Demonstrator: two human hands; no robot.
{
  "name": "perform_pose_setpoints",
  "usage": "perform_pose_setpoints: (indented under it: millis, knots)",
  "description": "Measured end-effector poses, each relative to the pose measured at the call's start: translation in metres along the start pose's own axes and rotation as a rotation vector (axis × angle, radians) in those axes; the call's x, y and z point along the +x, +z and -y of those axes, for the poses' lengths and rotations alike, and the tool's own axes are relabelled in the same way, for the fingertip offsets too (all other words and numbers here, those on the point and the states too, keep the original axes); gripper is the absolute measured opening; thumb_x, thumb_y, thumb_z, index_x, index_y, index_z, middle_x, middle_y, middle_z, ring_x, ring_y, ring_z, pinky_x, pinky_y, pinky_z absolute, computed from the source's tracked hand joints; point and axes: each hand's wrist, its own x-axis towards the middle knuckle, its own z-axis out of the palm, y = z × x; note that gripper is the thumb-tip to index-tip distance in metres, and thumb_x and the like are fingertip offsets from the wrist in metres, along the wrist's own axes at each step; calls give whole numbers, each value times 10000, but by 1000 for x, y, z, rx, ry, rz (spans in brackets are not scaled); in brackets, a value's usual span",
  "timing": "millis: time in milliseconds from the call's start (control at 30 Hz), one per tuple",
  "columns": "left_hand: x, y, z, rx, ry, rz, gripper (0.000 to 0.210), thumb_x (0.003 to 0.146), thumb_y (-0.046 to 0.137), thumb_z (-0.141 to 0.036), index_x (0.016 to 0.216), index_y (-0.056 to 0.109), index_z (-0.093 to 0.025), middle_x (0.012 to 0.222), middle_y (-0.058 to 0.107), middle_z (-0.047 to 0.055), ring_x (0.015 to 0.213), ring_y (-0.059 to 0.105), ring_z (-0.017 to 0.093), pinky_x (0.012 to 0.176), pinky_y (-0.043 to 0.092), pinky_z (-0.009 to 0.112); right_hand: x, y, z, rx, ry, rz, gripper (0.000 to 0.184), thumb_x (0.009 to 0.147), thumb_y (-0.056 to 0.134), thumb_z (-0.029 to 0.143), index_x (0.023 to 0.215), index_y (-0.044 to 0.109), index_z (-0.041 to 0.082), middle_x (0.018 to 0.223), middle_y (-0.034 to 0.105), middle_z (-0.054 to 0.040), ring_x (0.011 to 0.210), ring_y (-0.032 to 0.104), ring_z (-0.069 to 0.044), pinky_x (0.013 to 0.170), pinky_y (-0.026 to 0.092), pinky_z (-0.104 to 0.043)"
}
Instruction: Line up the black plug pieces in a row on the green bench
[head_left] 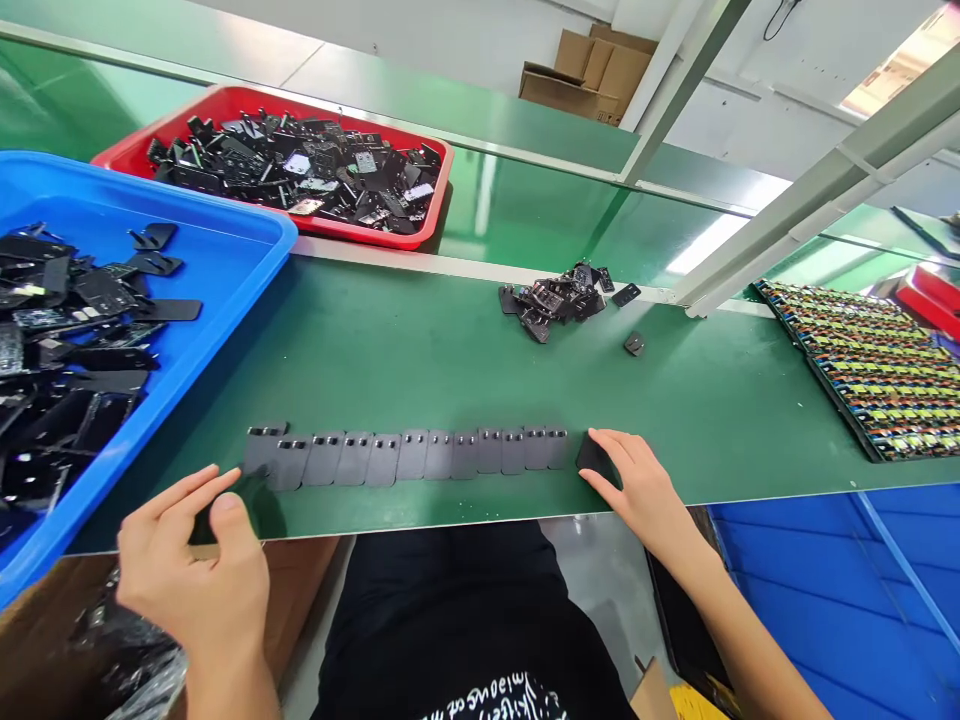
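A row of flat black rectangular plates [382,462], each with small shiny bits along its far edge, lies overlapping near the table's front edge. At the row's right end, my right hand [637,490] pinches a black plate [595,457] between thumb and fingers, slightly apart from the last one. My left hand [199,565] is by the row's left end, fingertips close to the first plate. Its thumb and fingers curve around something dark, too hidden to name. The leftmost plate [261,452] sits a little farther back than its neighbour.
A blue tray [247,262] and a red tray [262,98], both heaped with black parts, stand at the left. Beyond the row lie a small pile of black parts [559,298] and a single piece [634,344]. At right are a metal post [787,195] and a component panel [885,370].
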Motion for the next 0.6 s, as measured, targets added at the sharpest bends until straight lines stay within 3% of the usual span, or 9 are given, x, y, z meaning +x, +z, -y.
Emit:
perform_pose_setpoints:
  millis: [167,267,367,467,600]
  knots:
    - [0,-2,2,15,-13,-12,303,894,508,-327,1027,722,-158,1107,686,117,1112,602,275,993,461,453,7,-17,-2,118,-35,93,599,962,501,345,1489,225,273,1372,489,-101,1243,474,-266,1016,470,-483]
    - [-1,-4,5,21,-28,-9,313,893,504,-332,1056,717,-171,1115,685,111,1120,600,284,993,459,463,-7,-34,-21,47,41,89,609,941,533,362,1480,261,283,1398,471,-92,1267,450,-279,1019,464,-506]
    - [-2,-2,4,37,-14,3,309,890,498,-324,1067,716,-194,1119,682,102,1134,593,286,1001,457,462,-28,-38,-41,-24,61,136,465,959,453,291,1418,376,284,1416,449,-87,1277,438,-288,1011,457,-534]
    - [-1,2,2,42,10,29,315,889,492,-315,1075,714,-192,1123,678,108,1143,589,290,1009,452,464,-36,-29,-47,3,97,107,351,974,375,245,1306,487,264,1280,535,-98,1168,525,-264,961,488,-494]
    - [-2,3,3,29,41,42,317,885,494,-315,1073,712,-183,1109,683,106,1131,600,283,1007,460,455,-21,-13,-35,-1,201,12,279,981,417,392,1142,561,216,981,584,-88,903,596,-246,788,526,-413]
